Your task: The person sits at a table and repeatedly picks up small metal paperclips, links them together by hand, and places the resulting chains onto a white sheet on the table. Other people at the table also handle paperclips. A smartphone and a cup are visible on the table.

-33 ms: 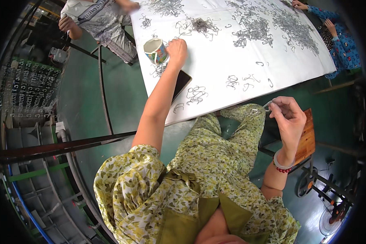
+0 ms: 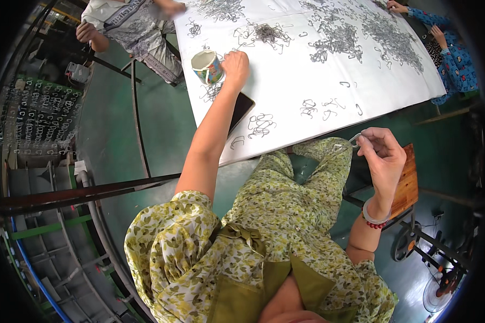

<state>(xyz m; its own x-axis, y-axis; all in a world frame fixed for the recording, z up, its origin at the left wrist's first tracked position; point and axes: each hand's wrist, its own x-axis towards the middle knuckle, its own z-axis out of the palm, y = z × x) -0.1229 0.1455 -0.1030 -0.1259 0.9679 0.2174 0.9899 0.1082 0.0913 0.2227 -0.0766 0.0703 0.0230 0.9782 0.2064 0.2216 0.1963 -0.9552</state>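
Note:
My left hand (image 2: 236, 69) reaches across the white tabletop (image 2: 285, 81), its fingers curled down right beside a colourful mug (image 2: 207, 71). Whatever those fingers hold, if anything, is hidden under the hand. The mug stands upright with its handle towards me. Off the table's near edge, above my right knee, my right hand (image 2: 382, 153) pinches a thin metal hook (image 2: 354, 139) between thumb and forefinger. Partly behind my left forearm lies a dark phone (image 2: 241, 110). Small groups of metal hooks (image 2: 261, 125) lie close to the near edge, and more hooks (image 2: 213, 91) sit below the mug.
Large heaps of hooks (image 2: 337, 40) spread over the far side of the table. One person (image 2: 140, 32) sits at the far left, and another in a blue patterned sleeve (image 2: 458, 64) at the far right. A wooden stool (image 2: 407, 180) and a fan (image 2: 439, 293) stand right of me.

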